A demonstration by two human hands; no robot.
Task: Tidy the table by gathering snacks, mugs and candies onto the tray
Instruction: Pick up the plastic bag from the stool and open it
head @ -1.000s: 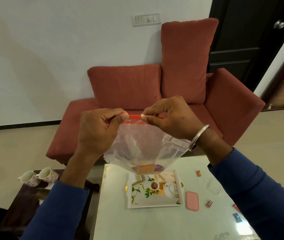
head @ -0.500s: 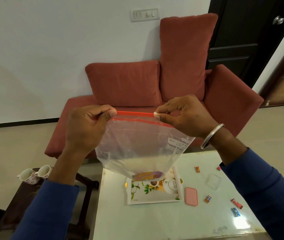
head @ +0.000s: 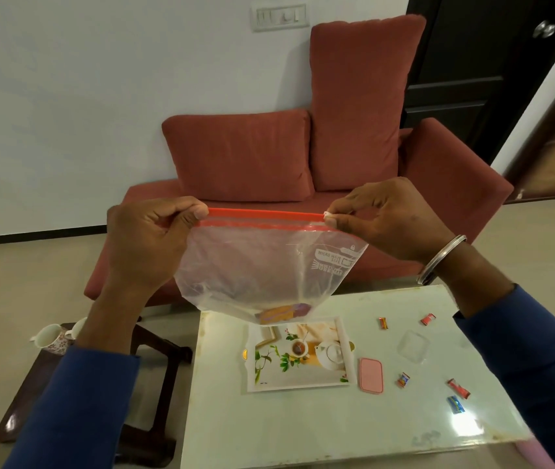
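Observation:
I hold a clear zip bag (head: 262, 265) with a red seal strip up in front of me, above the table. My left hand (head: 147, 242) pinches the strip's left end. My right hand (head: 387, 218) pinches the white slider at its right end. An orange and purple snack (head: 281, 313) lies in the bag's bottom. Below it the printed tray (head: 259, 384) rests on the white table (head: 269, 428). Several wrapped candies (head: 403, 380) are scattered on the table's right side. Two floral mugs (head: 50, 338) stand on a dark side table at the left.
A pink lid (head: 370, 375) lies just right of the tray, and a clear plastic box (head: 413, 345) sits further right. The dark wooden side table (head: 42, 394) stands left of the white table. A red sofa (head: 303, 157) fills the space behind.
My right hand has drawn the slider rightward along the red strip, away from my left hand, and the visible strip has grown from short to full width. The bag sits lower.

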